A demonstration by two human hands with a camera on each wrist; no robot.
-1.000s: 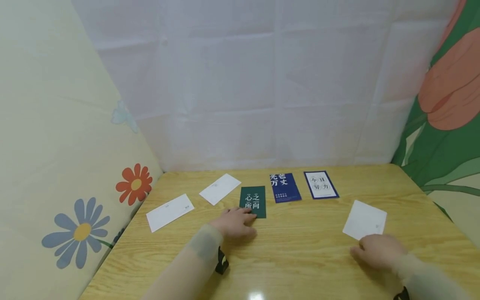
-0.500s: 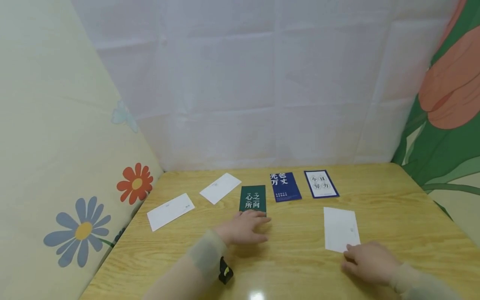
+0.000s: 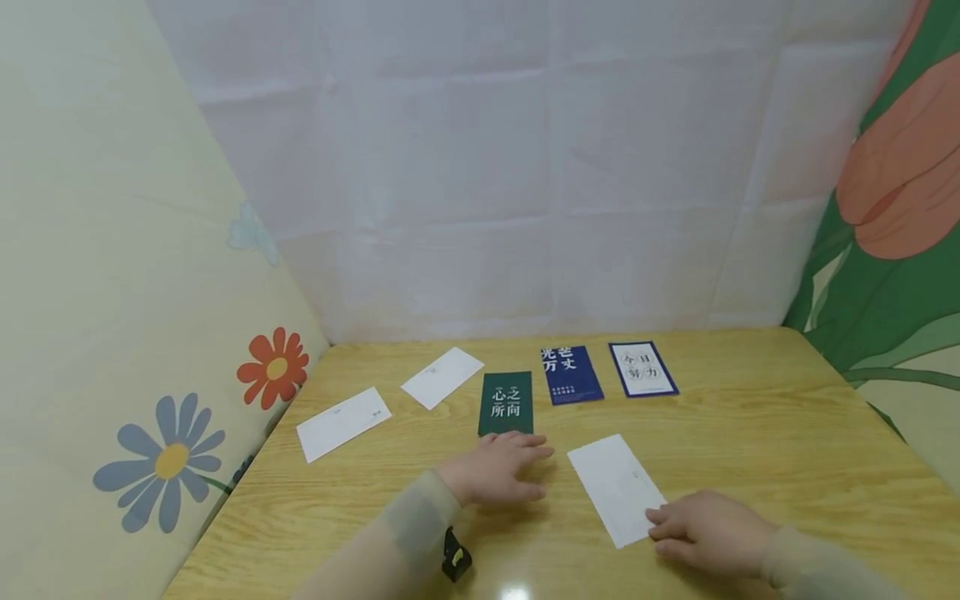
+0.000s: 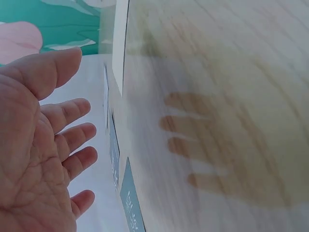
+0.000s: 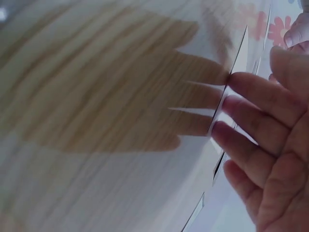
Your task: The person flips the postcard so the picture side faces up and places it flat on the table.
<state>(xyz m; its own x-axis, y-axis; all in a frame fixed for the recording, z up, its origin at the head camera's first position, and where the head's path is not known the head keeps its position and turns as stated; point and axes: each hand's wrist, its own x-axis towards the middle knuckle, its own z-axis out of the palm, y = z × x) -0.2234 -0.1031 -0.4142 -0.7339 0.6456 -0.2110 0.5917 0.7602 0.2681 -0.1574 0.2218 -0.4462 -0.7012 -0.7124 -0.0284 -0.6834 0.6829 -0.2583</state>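
Observation:
My right hand has its fingertips on the near right corner of a white card lying on the table. In the right wrist view these fingers reach fairly straight onto the card's edge, the thumb apart from it. My left hand hovers palm down, fingers spread, overlapping the near edge of a green card with white characters. Seen from the left wrist, that hand holds nothing and is clear of the wood. Just right of it lies the white card.
A blue card and a blue-bordered white card lie along the back. Two blank-looking white cards are at the left. White cloth hangs behind the wooden table.
My right hand has slid the white card leftward and nearer, turning it on the table. My left hand has shifted right and toward me, off the green card's characters.

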